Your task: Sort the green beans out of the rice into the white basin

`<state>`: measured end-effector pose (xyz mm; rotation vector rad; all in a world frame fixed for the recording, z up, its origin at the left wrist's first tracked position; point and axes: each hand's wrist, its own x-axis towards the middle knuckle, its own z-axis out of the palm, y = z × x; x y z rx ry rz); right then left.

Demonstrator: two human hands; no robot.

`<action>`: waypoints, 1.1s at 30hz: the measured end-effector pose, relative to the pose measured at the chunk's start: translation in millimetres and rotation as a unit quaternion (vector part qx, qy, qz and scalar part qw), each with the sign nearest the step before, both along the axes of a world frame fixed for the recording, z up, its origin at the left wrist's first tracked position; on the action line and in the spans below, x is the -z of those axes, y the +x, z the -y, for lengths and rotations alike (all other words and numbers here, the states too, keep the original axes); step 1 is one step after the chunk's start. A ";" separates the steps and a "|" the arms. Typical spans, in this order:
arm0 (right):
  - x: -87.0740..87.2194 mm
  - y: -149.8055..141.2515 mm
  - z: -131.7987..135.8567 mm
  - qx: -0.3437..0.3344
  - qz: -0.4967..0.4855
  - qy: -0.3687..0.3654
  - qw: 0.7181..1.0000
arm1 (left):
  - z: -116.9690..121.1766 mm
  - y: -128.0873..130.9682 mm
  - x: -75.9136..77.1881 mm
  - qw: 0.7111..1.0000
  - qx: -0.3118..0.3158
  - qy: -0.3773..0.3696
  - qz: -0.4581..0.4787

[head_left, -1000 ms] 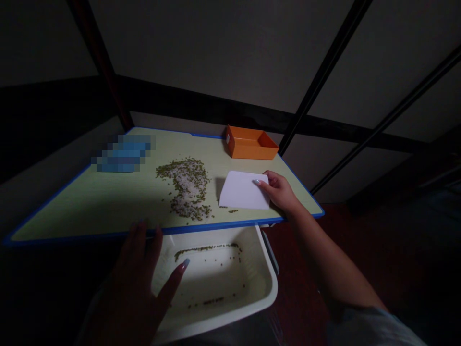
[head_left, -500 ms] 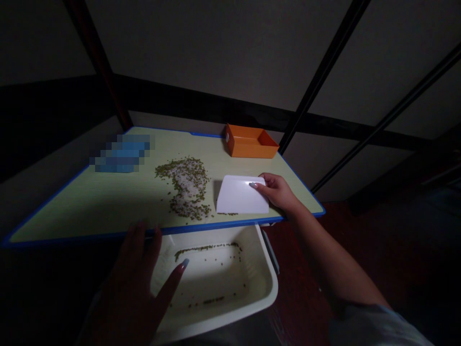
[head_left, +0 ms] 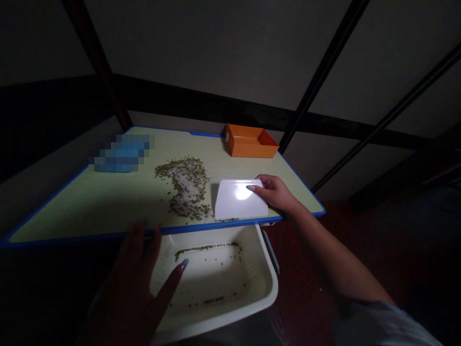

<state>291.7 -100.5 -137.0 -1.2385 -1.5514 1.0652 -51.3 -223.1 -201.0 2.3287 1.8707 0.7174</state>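
My right hand grips a white plastic scraper by its right end, thumb on top. The scraper's lower edge is near the front of the table, with a thin line of small green grains along it. To its left lies a spread pile of green beans and whitish grains. My left hand, dim in shadow, has its fingers apart. Its fingertips reach the table's front edge and its thumb points over a white tub. Some green beans lie on the tub's bottom, below the table edge.
An orange open box stands at the back right of the pale table, which has a blue rim. A blurred blue object sits at the back left. Dark-framed wall panels rise behind, and a reddish floor shows at right.
My right hand has drawn the scraper slightly toward the table's front edge, with the grains before it. A bright glare now shows on the scraper. My left hand has stayed in place.
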 end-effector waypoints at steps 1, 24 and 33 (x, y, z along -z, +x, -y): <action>1.1 0.1 -0.2 0.000 0.003 0.003 1.000 | 0.0 -0.3 0.0 1.000 -0.001 -0.002 0.002; -0.9 -9.8 1.3 -0.019 0.021 0.007 1.000 | -0.1 0.8 -1.3 1.000 -0.004 -0.007 0.006; -1.3 -8.5 2.8 -0.033 0.049 0.022 0.998 | 0.0 0.9 -1.0 1.000 -0.001 0.007 0.007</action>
